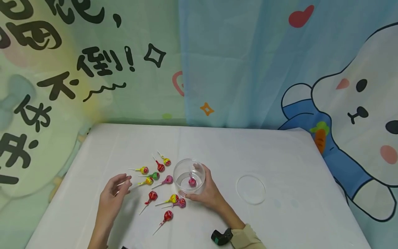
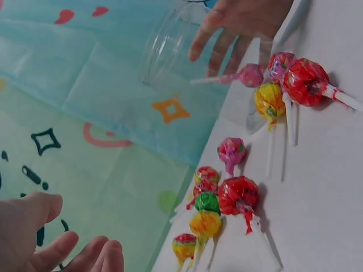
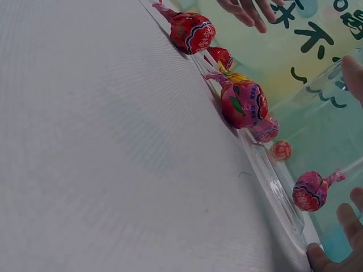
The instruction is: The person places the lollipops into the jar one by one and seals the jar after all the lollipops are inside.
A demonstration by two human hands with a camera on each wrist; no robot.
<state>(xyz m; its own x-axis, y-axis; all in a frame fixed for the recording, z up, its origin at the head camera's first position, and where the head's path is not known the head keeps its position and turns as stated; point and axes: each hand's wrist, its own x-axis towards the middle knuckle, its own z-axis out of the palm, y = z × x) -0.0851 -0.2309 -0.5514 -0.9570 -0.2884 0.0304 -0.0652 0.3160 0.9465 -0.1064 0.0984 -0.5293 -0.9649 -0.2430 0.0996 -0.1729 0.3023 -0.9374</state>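
My right hand (image 1: 209, 194) grips a clear plastic jar (image 1: 177, 174) from its right side, fingers and thumb around the wall. Inside lies one pink-wrapped lollipop (image 1: 192, 182), also visible through the wall in the right wrist view. My left hand (image 1: 114, 194) hovers on the left with fingers loosely bent and nothing between them. Its fingertips are close to the stick of a yellow lollipop (image 1: 149, 181). Several wrapped lollipops lie between the hands, among them a green one (image 1: 154, 176), a pink one (image 1: 169, 179) and a red one (image 1: 152, 195).
A clear round lid (image 1: 250, 189) lies flat on the white tabletop (image 1: 289, 162), right of the jar. Nearer the front is another red lollipop (image 1: 168, 215). A black device (image 1: 221, 237) sits at the right wrist. Printed curtains (image 1: 224, 62) hang behind the table.
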